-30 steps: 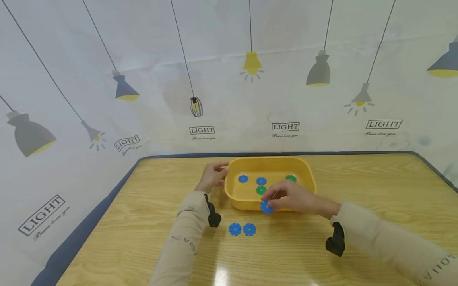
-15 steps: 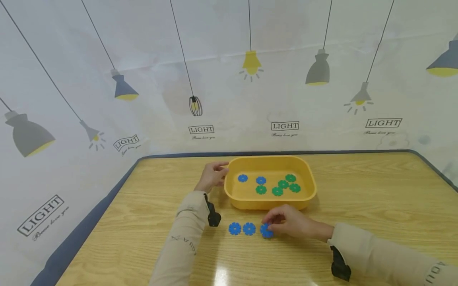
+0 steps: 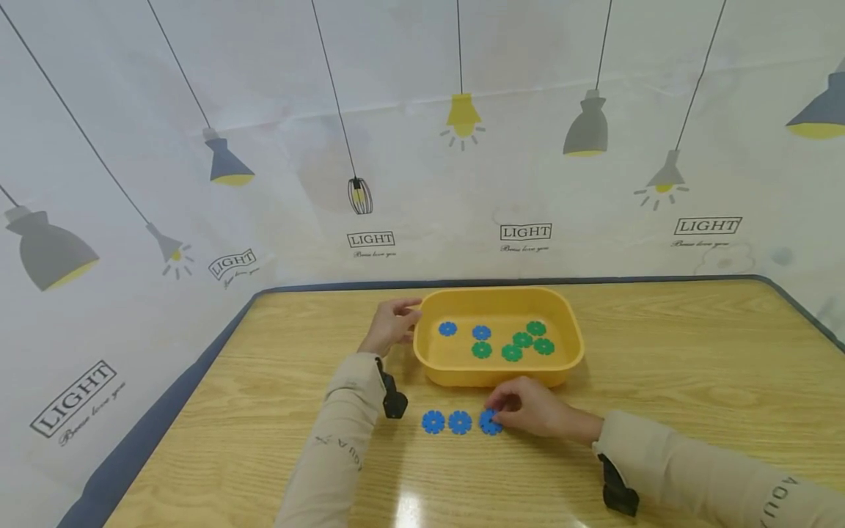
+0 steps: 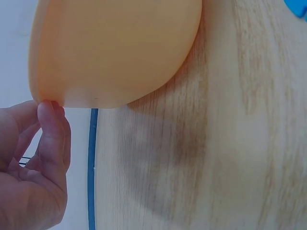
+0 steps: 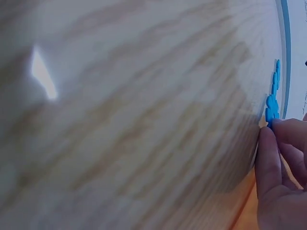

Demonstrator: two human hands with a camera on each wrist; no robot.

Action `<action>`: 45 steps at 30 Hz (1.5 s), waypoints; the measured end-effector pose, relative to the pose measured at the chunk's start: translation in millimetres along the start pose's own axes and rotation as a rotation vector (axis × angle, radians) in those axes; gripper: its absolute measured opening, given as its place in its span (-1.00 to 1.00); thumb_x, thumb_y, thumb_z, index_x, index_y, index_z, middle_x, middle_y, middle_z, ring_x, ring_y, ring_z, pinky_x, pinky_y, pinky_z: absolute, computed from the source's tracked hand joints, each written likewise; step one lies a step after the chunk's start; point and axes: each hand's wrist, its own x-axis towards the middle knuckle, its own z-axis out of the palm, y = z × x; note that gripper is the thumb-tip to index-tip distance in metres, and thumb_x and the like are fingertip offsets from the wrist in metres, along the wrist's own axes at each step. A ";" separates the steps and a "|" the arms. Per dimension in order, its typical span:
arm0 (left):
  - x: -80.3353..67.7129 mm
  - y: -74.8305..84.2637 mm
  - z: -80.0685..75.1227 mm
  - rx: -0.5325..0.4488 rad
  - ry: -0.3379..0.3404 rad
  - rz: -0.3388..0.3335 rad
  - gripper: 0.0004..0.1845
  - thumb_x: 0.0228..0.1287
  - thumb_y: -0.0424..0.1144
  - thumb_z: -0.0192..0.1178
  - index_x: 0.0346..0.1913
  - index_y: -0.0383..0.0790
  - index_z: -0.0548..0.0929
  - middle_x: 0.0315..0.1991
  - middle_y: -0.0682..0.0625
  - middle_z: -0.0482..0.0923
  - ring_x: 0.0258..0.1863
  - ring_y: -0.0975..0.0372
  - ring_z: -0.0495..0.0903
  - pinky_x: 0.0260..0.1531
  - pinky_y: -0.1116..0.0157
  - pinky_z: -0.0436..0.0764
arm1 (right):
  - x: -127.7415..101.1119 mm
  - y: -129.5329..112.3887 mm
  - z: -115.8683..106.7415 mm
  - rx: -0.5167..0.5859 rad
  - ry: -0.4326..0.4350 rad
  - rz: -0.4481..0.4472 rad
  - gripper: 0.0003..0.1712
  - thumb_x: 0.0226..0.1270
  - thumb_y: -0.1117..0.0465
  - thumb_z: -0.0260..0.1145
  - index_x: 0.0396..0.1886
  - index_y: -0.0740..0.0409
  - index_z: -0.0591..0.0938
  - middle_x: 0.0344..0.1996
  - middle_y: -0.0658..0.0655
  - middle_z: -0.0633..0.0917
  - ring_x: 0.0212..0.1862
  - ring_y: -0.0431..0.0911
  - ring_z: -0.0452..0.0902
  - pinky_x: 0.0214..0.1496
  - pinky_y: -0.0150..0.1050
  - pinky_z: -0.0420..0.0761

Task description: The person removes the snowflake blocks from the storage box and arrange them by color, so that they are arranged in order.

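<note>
Three blue snowflake building discs lie in a row on the wooden table: a left disc point(image 3: 433, 422), a middle disc point(image 3: 460, 422), and a third disc point(image 3: 488, 422) a little apart at the right. My right hand point(image 3: 531, 408) pinches that third disc between thumb and fingertip, low over the table; the right wrist view shows the pinched disc point(image 5: 271, 108) at the fingertips. My left hand point(image 3: 389, 324) holds the left end of a yellow plastic tub point(image 3: 455, 377), its fingertips point(image 4: 48, 112) at the rim. Inside the tub are two blue discs point(image 3: 448, 328) and several green discs point(image 3: 511, 353).
The wooden table point(image 3: 277, 411) meets a pale wall covering point(image 3: 422, 220) printed with hanging lamps. A dark blue border point(image 3: 330, 285) runs along the table's back edge. Both wrists carry a black camera mount point(image 3: 394, 400).
My right hand has come down from over the tub's front edge to the table with a blue disc, then shifted slightly left towards the other two. The left hand stays at the tub.
</note>
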 end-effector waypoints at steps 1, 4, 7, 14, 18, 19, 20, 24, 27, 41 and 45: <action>-0.2 0.1 0.0 -0.001 0.000 -0.001 -0.65 0.22 -0.31 0.09 0.09 -0.17 0.51 -0.19 -0.15 0.48 -0.19 -0.01 0.55 -0.43 0.26 0.60 | 0.0 -0.1 0.1 -0.002 0.004 -0.001 -0.89 0.06 0.38 0.29 -0.35 0.23 0.63 -0.42 -0.01 0.62 -0.40 -0.30 0.45 -0.35 -0.40 0.50; -0.4 0.3 0.0 -0.005 0.001 -0.001 -0.66 0.22 -0.31 0.09 0.08 -0.17 0.51 -0.19 -0.16 0.48 -0.20 -0.01 0.56 -0.39 0.23 0.60 | 0.3 0.4 1.0 -0.009 0.011 0.003 -0.89 0.06 0.38 0.30 -0.36 0.24 0.63 -0.43 -0.01 0.62 -0.41 -0.30 0.46 -0.36 -0.41 0.51; -0.7 0.4 -0.3 -0.003 0.001 0.004 -0.65 0.22 -0.32 0.08 0.09 -0.18 0.50 -0.18 -0.16 0.48 -0.20 -0.01 0.56 -0.39 0.22 0.60 | 0.6 0.6 2.3 -0.024 0.023 0.001 -0.89 0.05 0.37 0.30 -0.37 0.24 0.63 -0.44 -0.02 0.62 -0.42 -0.31 0.46 -0.36 -0.41 0.51; -0.3 0.3 0.0 -0.003 0.000 0.001 -0.65 0.22 -0.31 0.09 0.09 -0.16 0.50 -0.18 -0.16 0.48 -0.20 -0.01 0.55 -0.37 0.20 0.60 | 0.6 1.0 3.9 -0.027 0.034 0.002 -0.89 0.05 0.35 0.31 -0.36 0.25 0.63 -0.44 -0.03 0.62 -0.41 -0.31 0.46 -0.36 -0.41 0.51; 0.8 -0.2 1.1 -0.002 -0.001 -0.001 -0.65 0.22 -0.31 0.09 0.10 -0.17 0.50 -0.18 -0.16 0.48 -0.20 -0.01 0.55 -0.42 0.25 0.60 | -0.4 0.9 2.6 -0.019 0.033 0.007 -0.87 0.06 0.35 0.31 -0.35 0.27 0.63 -0.43 -0.01 0.63 -0.39 -0.29 0.48 -0.34 -0.41 0.52; 0.9 -0.3 1.4 -0.002 -0.002 -0.001 -0.65 0.22 -0.31 0.09 0.10 -0.17 0.50 -0.18 -0.16 0.48 -0.20 -0.01 0.55 -0.44 0.26 0.60 | -1.0 0.7 1.8 -0.017 0.033 0.003 -0.87 0.06 0.35 0.31 -0.34 0.28 0.63 -0.42 0.00 0.63 -0.39 -0.29 0.49 -0.33 -0.40 0.52; 0.8 -0.3 1.5 -0.004 -0.002 -0.003 -0.65 0.22 -0.31 0.09 0.10 -0.17 0.50 -0.18 -0.16 0.48 -0.19 -0.01 0.55 -0.45 0.28 0.60 | -1.8 0.2 0.9 -0.013 0.034 -0.001 -0.86 0.06 0.35 0.31 -0.34 0.28 0.63 -0.41 0.01 0.64 -0.38 -0.28 0.49 -0.33 -0.40 0.52; -0.3 -0.6 1.6 -0.004 -0.005 -0.006 -0.65 0.23 -0.32 0.08 0.10 -0.17 0.50 -0.19 -0.16 0.46 -0.19 -0.02 0.54 -0.47 0.28 0.60 | -6.9 -4.1 -4.5 0.036 0.026 -0.013 -0.84 0.07 0.34 0.30 -0.32 0.32 0.62 -0.39 0.05 0.64 -0.34 -0.26 0.50 -0.31 -0.39 0.53; -0.4 -0.6 1.2 -0.007 -0.001 -0.003 -0.65 0.23 -0.32 0.08 0.10 -0.17 0.50 -0.19 -0.16 0.46 -0.19 -0.02 0.55 -0.47 0.28 0.60 | -11.8 -10.6 -11.0 0.110 -0.001 0.000 -0.81 0.09 0.33 0.28 -0.30 0.36 0.60 -0.37 0.09 0.63 -0.33 -0.24 0.50 -0.30 -0.37 0.53; 0.3 0.8 0.3 -0.010 0.000 -0.002 -0.65 0.23 -0.33 0.07 0.10 -0.19 0.49 -0.19 -0.16 0.46 -0.19 -0.02 0.54 -0.45 0.27 0.60 | 3.3 -43.2 -59.3 0.107 0.041 -0.116 -0.80 0.15 0.32 0.24 -0.27 0.39 0.58 -0.38 0.20 0.63 -0.35 -0.17 0.54 -0.29 -0.30 0.57; -0.2 1.7 1.0 -0.006 0.003 -0.011 -0.65 0.22 -0.33 0.08 0.09 -0.19 0.50 -0.19 -0.16 0.46 -0.23 0.02 0.56 -0.44 0.26 0.60 | 17.5 -47.1 -70.7 0.180 0.041 -0.065 -0.78 0.17 0.33 0.22 -0.22 0.41 0.56 -0.34 0.28 0.61 -0.36 -0.09 0.55 -0.31 -0.29 0.58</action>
